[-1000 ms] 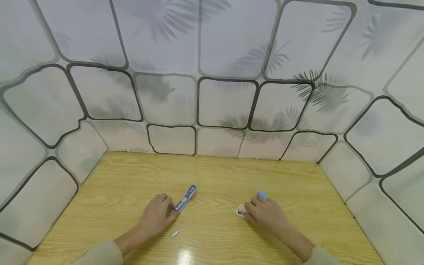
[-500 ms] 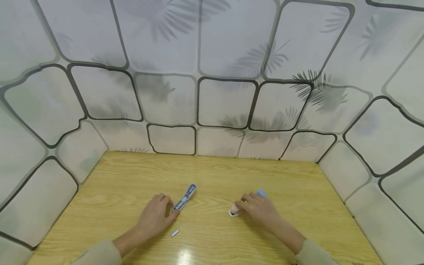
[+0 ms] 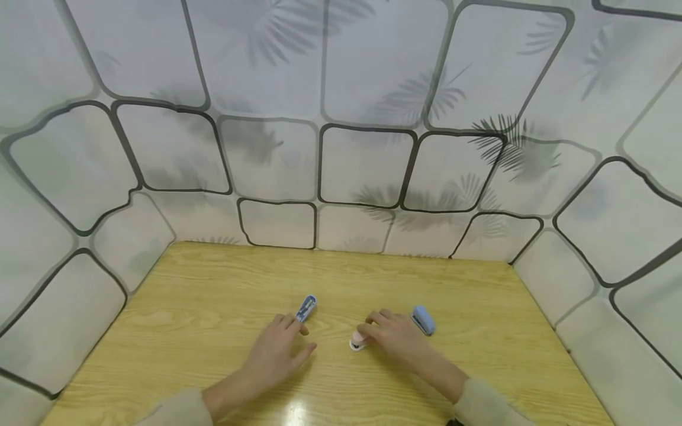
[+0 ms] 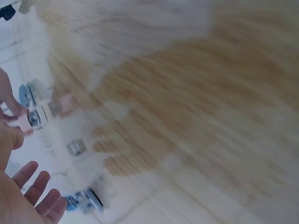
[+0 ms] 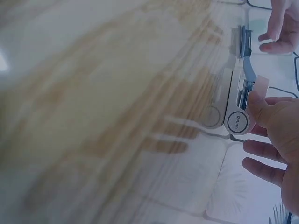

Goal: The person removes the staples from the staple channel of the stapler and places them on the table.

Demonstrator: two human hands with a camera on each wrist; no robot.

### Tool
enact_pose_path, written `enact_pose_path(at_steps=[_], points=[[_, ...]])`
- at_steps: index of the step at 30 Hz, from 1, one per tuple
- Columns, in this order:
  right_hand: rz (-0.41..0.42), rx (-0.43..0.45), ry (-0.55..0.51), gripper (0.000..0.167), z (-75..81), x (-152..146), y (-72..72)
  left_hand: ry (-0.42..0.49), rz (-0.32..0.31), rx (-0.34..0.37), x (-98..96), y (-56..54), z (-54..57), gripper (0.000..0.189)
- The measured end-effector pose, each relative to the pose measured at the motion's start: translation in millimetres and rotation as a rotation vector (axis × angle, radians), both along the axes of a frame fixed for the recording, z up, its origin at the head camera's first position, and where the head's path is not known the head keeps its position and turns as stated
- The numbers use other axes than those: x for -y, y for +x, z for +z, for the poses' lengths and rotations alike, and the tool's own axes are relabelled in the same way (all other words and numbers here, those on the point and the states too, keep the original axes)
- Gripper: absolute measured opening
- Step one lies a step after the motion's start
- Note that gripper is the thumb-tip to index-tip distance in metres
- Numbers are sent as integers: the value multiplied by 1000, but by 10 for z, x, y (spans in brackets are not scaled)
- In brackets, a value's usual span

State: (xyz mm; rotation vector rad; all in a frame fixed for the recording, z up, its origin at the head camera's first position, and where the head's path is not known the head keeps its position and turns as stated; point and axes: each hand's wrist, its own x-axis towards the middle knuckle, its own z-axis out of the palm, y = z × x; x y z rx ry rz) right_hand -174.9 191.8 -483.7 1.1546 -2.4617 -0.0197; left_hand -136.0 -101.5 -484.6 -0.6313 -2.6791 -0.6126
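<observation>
My right hand [image 3: 394, 338] grips a small pink and white stapler [image 3: 357, 339], thumb and fingers on its body in the right wrist view [image 5: 237, 121]. Its nose points left, low over the table. My left hand [image 3: 277, 352] has loosely spread fingers and holds nothing. Just beyond those fingertips lies a blue stapler [image 3: 306, 308] opened out, its metal inside showing and its near part hidden by the hand. A short silver staple strip [image 4: 76, 148] shows in the left wrist view; the left hand covers it in the head view.
A second blue stapler [image 3: 422, 320] lies beyond my right wrist. The wood-grain table [image 3: 240, 272] meets patterned wall covering [image 3: 351, 225] at the back and both sides. A dark thing [image 3: 454, 422] shows at the front edge beside the right sleeve.
My right hand has carried the pink and white stapler leftward, uncovering the blue stapler behind it. My left hand has left the opened stapler's near end and shifted right, over the staple strip.
</observation>
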Motion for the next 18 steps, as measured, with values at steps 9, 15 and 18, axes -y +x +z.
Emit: enact_pose_path(at_steps=[9, 15, 18], points=[[10, 14, 33, 22, 15, 195, -22, -114, -85, 70, -258, -12, -43, 29], [45, 13, 32, 22, 10, 277, -41, -145, -82, 78, -364, -49, -112, 29], [55, 1, 33, 22, 3, 287, -65, -149, -69, 48, -411, -63, -129, 29]])
